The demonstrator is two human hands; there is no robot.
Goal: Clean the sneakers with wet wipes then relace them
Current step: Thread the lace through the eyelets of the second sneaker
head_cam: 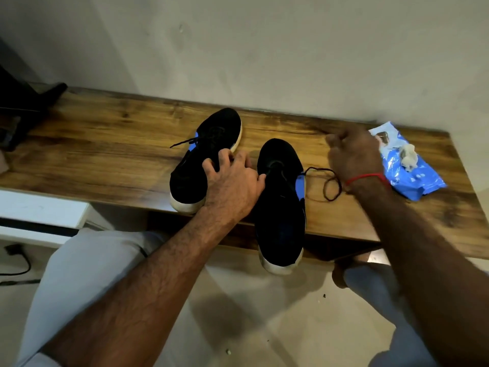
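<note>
Here the left hand (232,178) grips the left sneaker (203,157), soft-topped but stiff-soled, best held mid-body, while the right hand (353,154) seemingly pinches the limp lace (332,185).

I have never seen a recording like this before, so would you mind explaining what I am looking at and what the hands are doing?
There is no machine here. A person wears a camera on the head, so the single picture looks forward and down at their own arms. A wooden table stands against a wall. On it lie two black sneakers: the left sneaker and the right sneaker, whose heel hangs over the near edge. The left hand rests across both shoes, fingers curled over the left one. The right hand is curled, apparently pulling the dark shoelace that loops out of the right sneaker. A blue pack of wet wipes lies at the far right.
</note>
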